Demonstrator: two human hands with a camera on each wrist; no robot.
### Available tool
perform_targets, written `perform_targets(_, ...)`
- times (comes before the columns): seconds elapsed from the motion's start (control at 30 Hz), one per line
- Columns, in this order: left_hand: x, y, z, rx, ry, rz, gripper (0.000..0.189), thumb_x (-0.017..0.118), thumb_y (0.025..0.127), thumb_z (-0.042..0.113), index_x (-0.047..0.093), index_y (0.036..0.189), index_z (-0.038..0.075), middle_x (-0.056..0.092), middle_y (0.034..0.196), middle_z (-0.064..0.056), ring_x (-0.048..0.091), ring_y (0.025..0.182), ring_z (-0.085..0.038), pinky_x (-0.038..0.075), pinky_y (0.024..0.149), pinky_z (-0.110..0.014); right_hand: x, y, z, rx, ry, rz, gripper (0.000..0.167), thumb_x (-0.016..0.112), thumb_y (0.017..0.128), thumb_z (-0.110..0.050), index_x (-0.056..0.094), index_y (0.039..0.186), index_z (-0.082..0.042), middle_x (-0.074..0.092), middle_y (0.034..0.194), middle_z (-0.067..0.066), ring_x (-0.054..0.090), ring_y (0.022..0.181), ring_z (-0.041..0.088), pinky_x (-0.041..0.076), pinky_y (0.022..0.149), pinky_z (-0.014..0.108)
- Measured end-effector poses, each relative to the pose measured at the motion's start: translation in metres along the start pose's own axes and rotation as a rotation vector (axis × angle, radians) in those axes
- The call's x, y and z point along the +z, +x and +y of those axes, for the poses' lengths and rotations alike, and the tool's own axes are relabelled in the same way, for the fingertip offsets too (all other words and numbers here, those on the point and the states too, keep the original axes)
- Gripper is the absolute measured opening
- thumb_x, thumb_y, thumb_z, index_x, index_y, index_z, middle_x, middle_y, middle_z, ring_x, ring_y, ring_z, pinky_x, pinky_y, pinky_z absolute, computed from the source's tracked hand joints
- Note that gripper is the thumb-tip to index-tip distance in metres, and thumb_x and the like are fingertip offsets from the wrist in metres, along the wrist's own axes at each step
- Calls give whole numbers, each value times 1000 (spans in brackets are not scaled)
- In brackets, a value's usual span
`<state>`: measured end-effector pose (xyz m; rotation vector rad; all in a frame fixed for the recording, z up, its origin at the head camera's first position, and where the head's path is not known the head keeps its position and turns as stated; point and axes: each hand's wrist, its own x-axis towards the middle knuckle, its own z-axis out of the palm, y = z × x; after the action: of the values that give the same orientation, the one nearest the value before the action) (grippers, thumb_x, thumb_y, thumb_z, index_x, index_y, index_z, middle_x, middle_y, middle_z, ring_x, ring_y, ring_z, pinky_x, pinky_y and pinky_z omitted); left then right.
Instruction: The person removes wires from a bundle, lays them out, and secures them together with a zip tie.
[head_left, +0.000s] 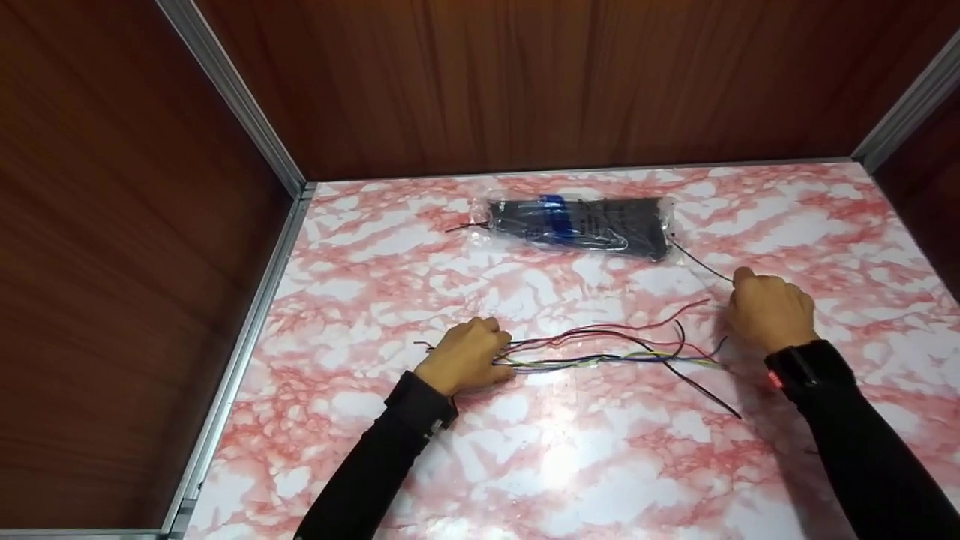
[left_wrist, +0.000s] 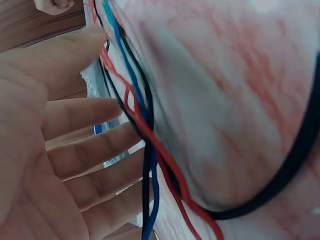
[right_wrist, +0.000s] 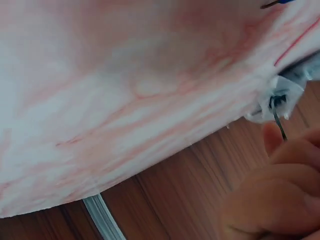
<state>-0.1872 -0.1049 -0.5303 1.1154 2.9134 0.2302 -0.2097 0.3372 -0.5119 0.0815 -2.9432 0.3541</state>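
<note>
Several loose wires (head_left: 600, 330), red, black, blue and yellow, lie across the table in a loose bundle. My left hand (head_left: 469, 352) is over the left part of the bundle. In the left wrist view its fingers (left_wrist: 95, 145) are nearly straight, with the fingertips touching the wires. My right hand (head_left: 772, 311), curled, pinches the end of a thin black strip, apparently a cable tie (head_left: 701, 259). That strip runs out of the right end of a clear plastic bag (head_left: 585, 225) packed with dark contents under a blue label. The right wrist view shows it leaving the bag's crumpled end.
Another thin dark strip (head_left: 465, 226) sticks out of the bag's left end. The table (head_left: 360, 450) has a red and white marbled top. Brown wood panels (head_left: 525, 82) with metal edging (head_left: 247, 112) stand at its back and sides.
</note>
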Motion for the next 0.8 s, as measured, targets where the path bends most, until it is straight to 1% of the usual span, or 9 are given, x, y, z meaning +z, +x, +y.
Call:
perform_targets(0.1,1,1,0,-14,9,-32,31,78,77,39,68,91,13,51,86,1,55,80,-21,48,64,-35,-10,-14,-4,-17,70,135,12,48,90,-7,57,91,1,57,63,24,52,52,49,36,42,59)
perform_targets(0.17,1,2,-1,-18,6,-44,25,78,77,34,68,88,14,51,85,1,55,80,-20,48,65,-35,-19,-24,-13,-39,110,229,16,46,92,-8,60,97,0,57,61,20,52,50,48,35,41,59)
perform_targets(0.23,0,4,-2,-21,-4,-47,21,78,78,30,67,85,14,50,84,1,55,78,-19,47,65,-34,-28,-34,-23,-60,127,303,18,46,93,-9,61,99,-1,56,58,16,51,48,46,34,40,58)
perform_targets(0.37,-1,5,-5,-29,-13,-46,14,76,77,23,66,82,14,49,81,2,54,75,-17,46,63,-33,-41,-49,-46,-117,118,412,18,46,94,-9,62,98,-2,54,56,12,51,44,42,33,36,54)
perform_targets(0.5,0,2,-7,-47,-22,-50,14,76,75,20,67,84,14,49,82,2,53,75,-17,46,63,-34,-50,-60,-65,-194,90,500,17,45,92,-8,61,96,-2,51,55,8,49,41,36,31,34,50)
perform_targets(0.57,1,0,-8,-53,-32,-44,15,76,75,21,68,85,14,49,83,2,53,76,-18,46,63,-34,-52,-66,-73,-230,93,517,17,46,92,-8,61,96,-2,50,55,6,48,39,32,32,34,49)
perform_targets(0.63,2,0,-9,-54,-44,-31,14,76,76,22,68,86,14,50,83,2,53,76,-18,46,63,-34,-52,-71,-80,-279,117,509,16,47,91,-6,62,97,-2,50,55,5,47,39,28,33,34,47)
perform_targets(0.7,3,0,-9,-49,-56,-16,12,74,78,22,67,84,14,50,83,2,54,75,-17,46,63,-33,-51,-78,-86,-343,152,455,16,50,89,-4,63,99,-3,55,59,4,49,42,22,38,36,43)
perform_targets(0.8,5,2,-9,-46,-71,-2,10,72,82,22,65,82,15,51,82,2,54,75,-17,46,64,-32,-43,-90,-95,-477,224,328,18,56,86,0,65,101,-4,61,66,1,51,47,13,44,41,35)
